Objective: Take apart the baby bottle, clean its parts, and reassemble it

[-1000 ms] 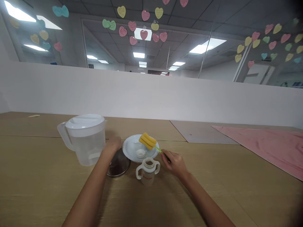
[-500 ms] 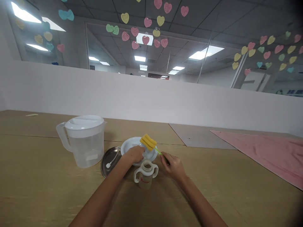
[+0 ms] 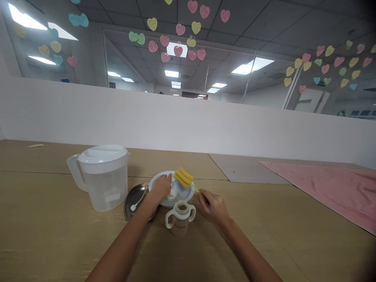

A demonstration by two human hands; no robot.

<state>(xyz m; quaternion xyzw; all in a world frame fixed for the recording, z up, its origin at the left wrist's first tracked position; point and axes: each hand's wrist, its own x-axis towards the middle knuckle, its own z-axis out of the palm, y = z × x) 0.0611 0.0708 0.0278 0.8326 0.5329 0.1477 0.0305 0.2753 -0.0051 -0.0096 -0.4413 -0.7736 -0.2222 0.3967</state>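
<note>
Yellow foam tops the sponge brush (image 3: 183, 178), its green handle gripped in the right hand (image 3: 216, 207), fingers closed around it. The left hand (image 3: 162, 187) is over the white bowl (image 3: 185, 192), fingers partly curled (whether they pinch anything, I cannot tell). A small white ring (image 3: 172, 196) lies in the bowl. Just nearer stands the two-handled bottle (image 3: 180, 225), upright, mouth uncovered. Leftward, a metal dish (image 3: 131, 197) bears a white straw (image 3: 133, 207); beyond, a lidded pitcher (image 3: 107, 184). Far right lies pink cloth (image 3: 329, 184).
</note>
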